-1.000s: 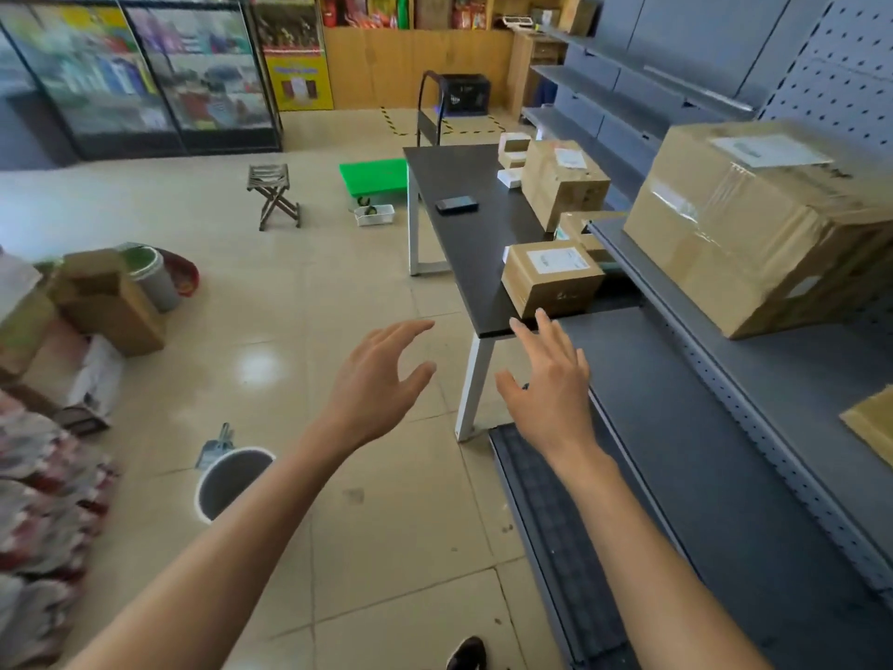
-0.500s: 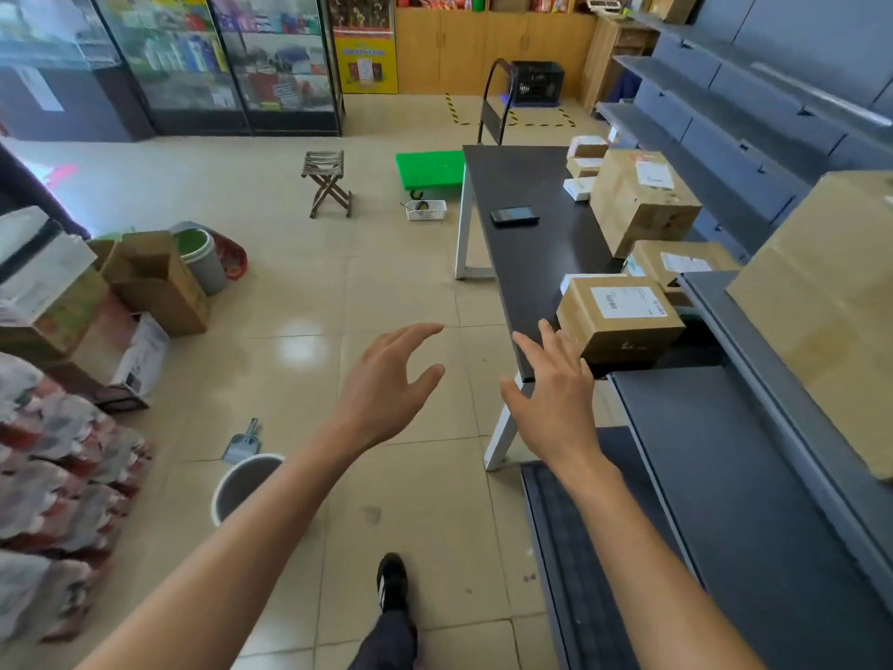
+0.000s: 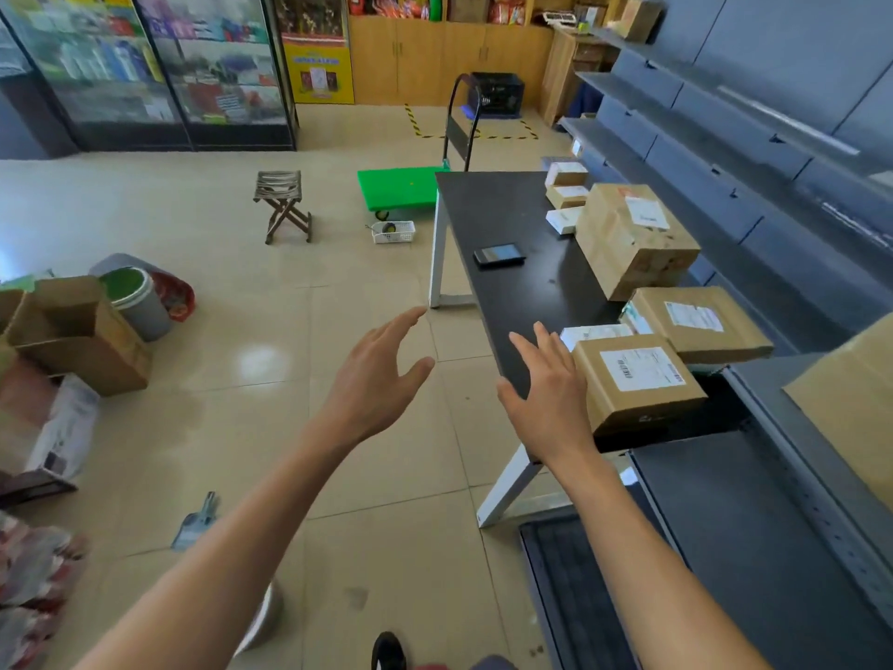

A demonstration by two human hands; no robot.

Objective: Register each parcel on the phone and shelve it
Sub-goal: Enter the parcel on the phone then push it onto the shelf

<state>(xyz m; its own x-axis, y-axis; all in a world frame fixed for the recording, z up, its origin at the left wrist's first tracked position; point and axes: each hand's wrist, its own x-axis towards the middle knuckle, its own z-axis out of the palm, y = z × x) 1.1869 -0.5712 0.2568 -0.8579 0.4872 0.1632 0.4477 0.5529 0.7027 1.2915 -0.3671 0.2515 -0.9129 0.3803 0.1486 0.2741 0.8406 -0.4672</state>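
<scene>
Cardboard parcel (image 3: 638, 382) sits at counter (image 3: 502, 220) corner, overhang risk if nudged. Right hand (image 3: 548, 403) beside it, left hand (image 3: 377, 379) off counter; both grips spread, empty. Phone (image 3: 498, 255) well apart.

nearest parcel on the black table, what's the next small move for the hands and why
Probably carry both hands forward and close them on the sides of the nearest parcel. The right hand is open just beside its left edge, the left hand open over the floor, both empty. The phone lies farther back on the table.
</scene>
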